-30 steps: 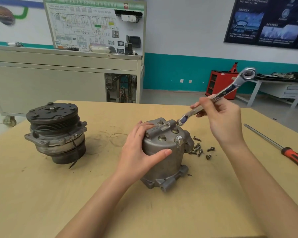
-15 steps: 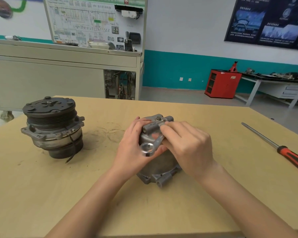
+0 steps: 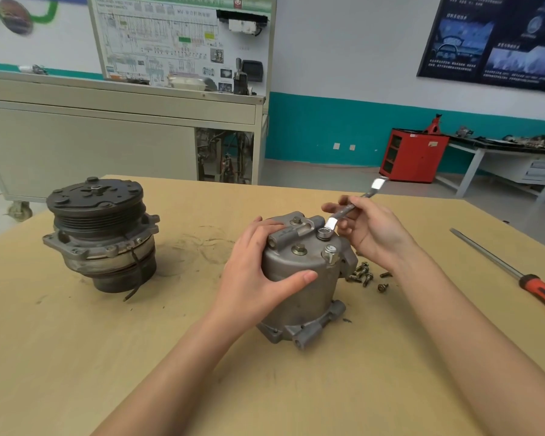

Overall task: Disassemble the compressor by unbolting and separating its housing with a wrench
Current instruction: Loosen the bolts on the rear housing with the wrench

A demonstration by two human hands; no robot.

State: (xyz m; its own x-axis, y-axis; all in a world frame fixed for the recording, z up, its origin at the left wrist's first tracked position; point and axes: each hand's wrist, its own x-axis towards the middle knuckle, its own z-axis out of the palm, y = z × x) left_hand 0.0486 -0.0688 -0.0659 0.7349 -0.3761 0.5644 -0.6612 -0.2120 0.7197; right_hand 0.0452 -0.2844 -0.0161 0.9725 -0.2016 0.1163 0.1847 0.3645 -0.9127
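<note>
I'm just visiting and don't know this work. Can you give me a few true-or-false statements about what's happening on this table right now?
1. The left hand grips the compressor housing. True.
2. The wrench lies unheld on the table. False: the right hand holds it, with its ring end on top of the housing.
3. Loose bolts lie on the table beside the housing. True.
4. The screwdriver is in the left hand. False: it lies on the table at the far right, untouched.
5. The pulley part is stacked on the housing. False: it stands apart on the table, to the left.
</note>
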